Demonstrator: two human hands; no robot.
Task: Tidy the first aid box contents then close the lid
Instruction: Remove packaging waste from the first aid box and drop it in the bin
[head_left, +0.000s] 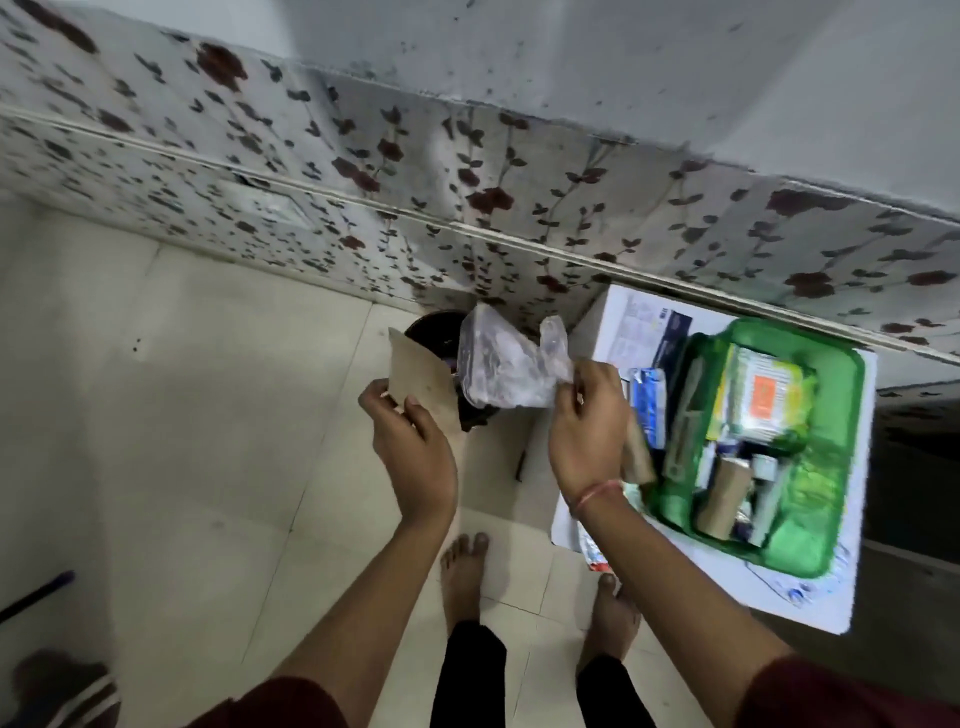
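Fingers of right hand pinch plastic bag above them.

One head-worn wide-angle view looks steeply down at the tiled floor from standing height.

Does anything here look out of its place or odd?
Yes. A red-and-white packet hangs over the white table edge, outside the green box. The box has no lid on, and its contents lie jumbled.
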